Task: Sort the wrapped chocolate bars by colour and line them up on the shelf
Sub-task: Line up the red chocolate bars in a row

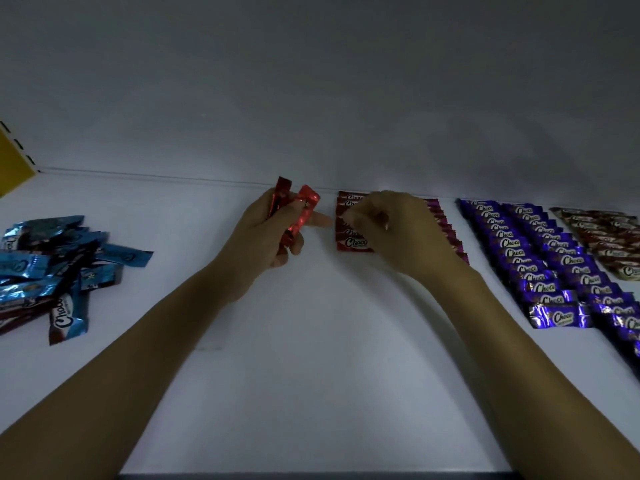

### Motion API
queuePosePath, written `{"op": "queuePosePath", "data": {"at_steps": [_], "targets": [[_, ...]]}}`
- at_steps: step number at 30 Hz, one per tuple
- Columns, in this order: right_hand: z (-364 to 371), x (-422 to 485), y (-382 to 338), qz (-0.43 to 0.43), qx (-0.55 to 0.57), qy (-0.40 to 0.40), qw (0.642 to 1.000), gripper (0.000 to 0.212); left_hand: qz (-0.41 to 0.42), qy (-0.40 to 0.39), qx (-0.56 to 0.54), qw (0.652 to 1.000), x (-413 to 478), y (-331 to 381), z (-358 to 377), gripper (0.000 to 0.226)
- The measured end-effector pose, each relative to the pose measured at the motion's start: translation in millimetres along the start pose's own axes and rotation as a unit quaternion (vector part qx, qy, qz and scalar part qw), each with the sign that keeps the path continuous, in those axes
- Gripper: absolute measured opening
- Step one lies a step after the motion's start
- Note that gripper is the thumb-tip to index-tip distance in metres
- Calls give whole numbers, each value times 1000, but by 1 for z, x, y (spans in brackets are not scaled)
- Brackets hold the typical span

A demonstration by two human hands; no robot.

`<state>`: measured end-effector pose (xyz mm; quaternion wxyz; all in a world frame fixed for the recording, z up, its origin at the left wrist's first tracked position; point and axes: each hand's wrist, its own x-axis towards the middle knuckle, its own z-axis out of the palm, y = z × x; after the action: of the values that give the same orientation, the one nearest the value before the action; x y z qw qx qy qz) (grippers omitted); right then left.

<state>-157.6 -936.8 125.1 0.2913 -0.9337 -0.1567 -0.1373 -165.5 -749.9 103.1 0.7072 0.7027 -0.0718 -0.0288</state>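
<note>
Two hands work over the white shelf surface (311, 375), both reaching toward its far edge.

Left hand (268, 237): fingers curled round a small bunch of bright red foil-wrapped chocolate bars (300, 213), held fanned and tilted, clear of the shelf. We count at least two; the exact number is not readable.

Right hand (398, 230): just right of the left hand, fingers bent down onto the row of dark red wrapped bars (351, 242). That row lies flat on the shelf and runs from the far wall toward the near side, each bar overlapping the next. The fingertips meet the row around its middle; we cannot tell whether they pinch a bar or only touch it. The hand hides the right part of the row.

Just right of the red row, mostly hidden behind the right hand, sits a row of magenta wrapped bars (450, 233); only its right ends show.

Further right are two rows of violet-blue wrapped bars (519, 261), overlapped like shingles with the white "Choco" logo up. Rows of brown wrapped bars (602, 244) lie at the right edge in the same layout.

Left side, well apart from both hands: a loose pile of light blue wrapped bars (52, 268), lying at mixed angles.

A yellow panel (14, 164) stands at the far left corner. A plain grey back wall (311, 81) closes the far side. Light is dim.
</note>
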Motion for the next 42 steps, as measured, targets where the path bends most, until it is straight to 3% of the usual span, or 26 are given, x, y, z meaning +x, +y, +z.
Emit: {"op": "queuePosePath", "data": {"at_steps": [2, 4, 8, 11, 13, 15, 22, 26, 30, 33, 36, 42], "targets": [[5, -3, -15, 35, 185, -32, 982, 13, -11, -23, -29, 999, 0, 0, 1, 14], [12, -5, -23, 61, 302, -46, 950, 12, -11, -39, -43, 998, 0, -1, -1, 12], [11, -5, -28, 143, 402, -25, 904, 15, -2, -48, -4, 999, -1, 2, -2, 32], [4, -2, -28, 210, 487, 3, 848, 19, -14, -20, 17, 1000, -1, 1, 1, 22], [-1, 0, -25, 230, 510, 19, 829, 18, -14, 6, 14, 1000, 0, 0, 2, 15], [-5, 0, -23, 227, 503, 19, 834, 16, -10, 37, 7, 999, 2, 1, 1, 12], [-13, -4, -24, 98, 405, -52, 907, 13, 9, 130, 23, 991, 6, -2, -7, 11], [-14, -5, -25, 100, 396, -78, 910, 15, 19, 140, 29, 990, 7, -3, -7, 14], [-25, -2, -20, 151, 428, -129, 882, 21, 37, 141, 52, 988, 7, -3, -8, 15], [-26, -3, -13, 143, 376, -150, 903, 7, 41, 135, 69, 988, 6, -4, -8, 13], [-23, -2, -4, 157, 336, -153, 916, 18, 45, 129, 85, 987, 7, -4, -7, 13], [-19, -1, 8, 100, 114, -153, 976, 15, 53, 122, 109, 985, 7, -7, -6, 13]]}}
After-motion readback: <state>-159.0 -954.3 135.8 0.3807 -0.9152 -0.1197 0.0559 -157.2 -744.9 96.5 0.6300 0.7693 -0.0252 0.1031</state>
